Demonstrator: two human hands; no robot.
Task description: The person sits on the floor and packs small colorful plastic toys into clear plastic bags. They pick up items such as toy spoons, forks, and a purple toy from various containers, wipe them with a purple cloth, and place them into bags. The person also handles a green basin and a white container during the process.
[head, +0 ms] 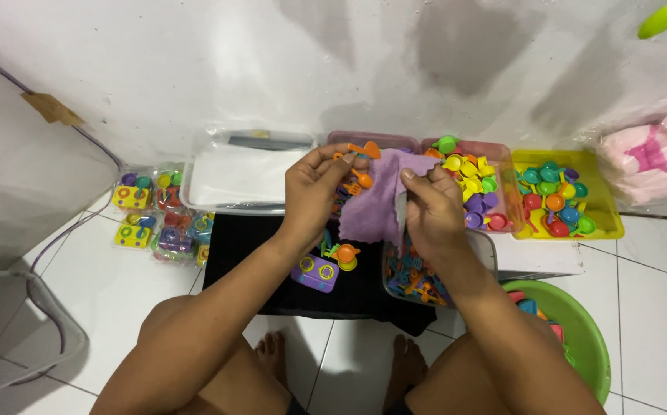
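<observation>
Over a black mat on white tiles, I see packaged toy sets far left. My left hand pinches an orange toy spatula; my right hand closes on a purple cloth between them. Beyond sit a pink bin, then a yellow bin of toy pans.

A yellow tray of teal, red and orange toy pans sits at the right of the white tiled floor, near a green basin and below a bagged pink bundle. On the left, packets of toy kitchen sets lie beside a clear lidded box. A toy purple stove rests on a black cloth.
</observation>
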